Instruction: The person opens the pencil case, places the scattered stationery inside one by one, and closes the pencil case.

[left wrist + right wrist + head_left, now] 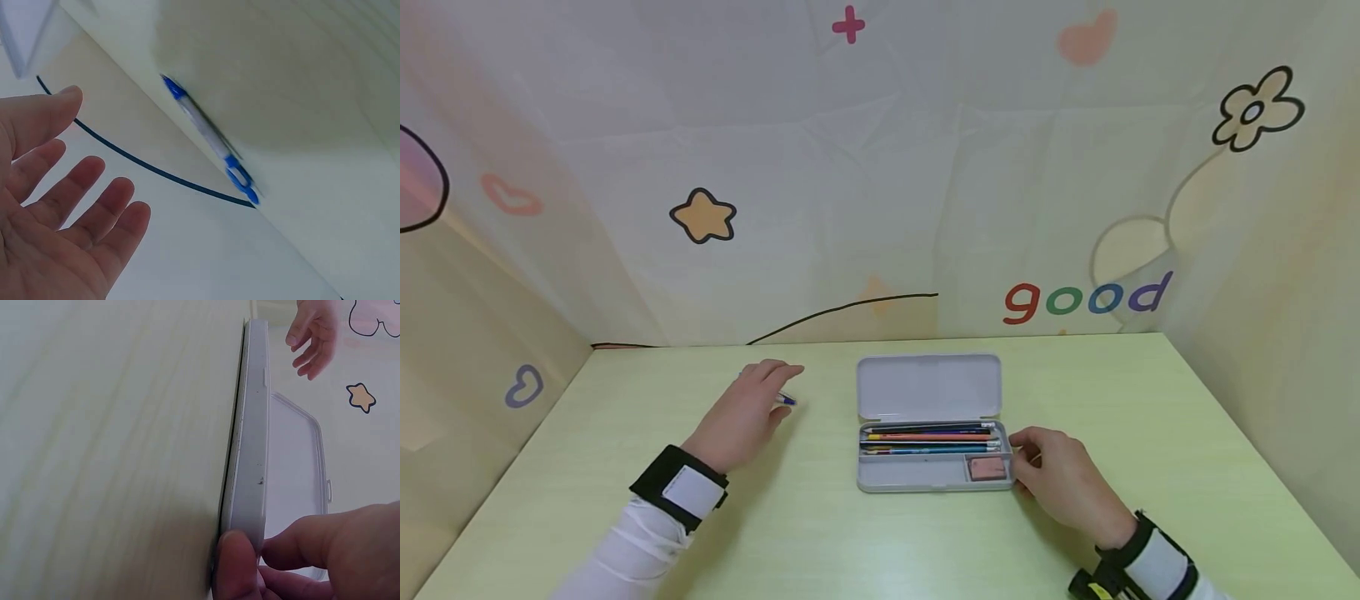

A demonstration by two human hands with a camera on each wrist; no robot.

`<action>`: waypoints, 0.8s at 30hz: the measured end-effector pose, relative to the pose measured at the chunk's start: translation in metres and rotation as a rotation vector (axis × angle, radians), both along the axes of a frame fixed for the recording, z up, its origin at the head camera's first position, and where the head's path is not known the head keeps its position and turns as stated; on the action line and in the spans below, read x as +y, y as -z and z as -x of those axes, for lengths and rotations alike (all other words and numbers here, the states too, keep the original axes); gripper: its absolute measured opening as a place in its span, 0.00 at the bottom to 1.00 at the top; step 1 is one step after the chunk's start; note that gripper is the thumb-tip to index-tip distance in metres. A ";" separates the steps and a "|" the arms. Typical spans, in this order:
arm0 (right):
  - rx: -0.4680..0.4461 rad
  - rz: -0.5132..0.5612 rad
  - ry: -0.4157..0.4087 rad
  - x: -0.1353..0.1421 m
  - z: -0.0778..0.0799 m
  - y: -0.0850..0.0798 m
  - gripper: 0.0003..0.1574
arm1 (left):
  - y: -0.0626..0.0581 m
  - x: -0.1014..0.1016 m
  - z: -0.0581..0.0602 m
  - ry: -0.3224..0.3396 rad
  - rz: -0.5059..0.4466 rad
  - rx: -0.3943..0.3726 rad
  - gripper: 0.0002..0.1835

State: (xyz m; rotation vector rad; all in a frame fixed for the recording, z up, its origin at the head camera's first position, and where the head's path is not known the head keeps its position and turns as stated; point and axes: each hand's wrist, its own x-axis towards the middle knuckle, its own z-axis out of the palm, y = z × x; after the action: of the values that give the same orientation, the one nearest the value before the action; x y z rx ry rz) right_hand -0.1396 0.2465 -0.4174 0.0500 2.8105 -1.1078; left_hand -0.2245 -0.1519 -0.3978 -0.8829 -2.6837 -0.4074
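A grey pencil case [910, 474] lies on the table with its lid [929, 387] raised at the back. Several pencils [925, 437] fill its long compartment, and a pink eraser [987, 469] sits in the small one at front right. My right hand [1063, 479] grips the right end of the case, thumb and fingers at the corner in the right wrist view. Over on the left, my left hand [741, 417] hovers with loosely bent, spread fingers. A blue-and-white pen [206, 131] lies on the table beside it, mostly hidden behind that hand in the head view.
The pale wooden table [820, 533] ends at a printed cloth backdrop [790, 167] behind the case. Cloth side walls [1285, 333] flank the table left and right. Each wrist wears a black strap [679, 487].
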 end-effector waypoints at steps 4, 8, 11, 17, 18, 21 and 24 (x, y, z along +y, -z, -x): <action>-0.004 0.002 0.002 -0.001 -0.001 0.000 0.18 | 0.003 -0.013 0.008 -0.024 0.004 -0.035 0.32; -0.003 0.011 0.003 -0.001 -0.001 0.000 0.17 | 0.007 -0.021 0.015 -0.037 0.003 -0.055 0.32; 0.001 0.014 0.001 -0.001 -0.001 0.000 0.17 | 0.011 -0.025 0.022 -0.036 0.009 -0.057 0.32; 0.001 0.016 -0.004 0.000 -0.001 0.001 0.17 | 0.017 -0.029 0.031 -0.028 0.046 -0.055 0.30; 0.001 0.016 -0.004 0.000 -0.001 0.001 0.17 | 0.017 -0.029 0.033 -0.027 0.057 -0.054 0.29; 0.004 0.019 -0.005 0.000 -0.001 0.001 0.18 | 0.020 -0.030 0.036 -0.032 0.083 -0.058 0.27; 0.006 0.019 -0.005 0.000 -0.001 0.000 0.18 | 0.021 -0.031 0.038 -0.036 0.102 -0.058 0.25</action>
State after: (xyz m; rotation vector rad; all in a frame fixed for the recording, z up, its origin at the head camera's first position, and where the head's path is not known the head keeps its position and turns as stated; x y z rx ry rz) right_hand -0.1389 0.2465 -0.4179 0.0382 2.8032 -1.1347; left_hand -0.2629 -0.1825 -0.4192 -0.8626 -2.7907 -0.2944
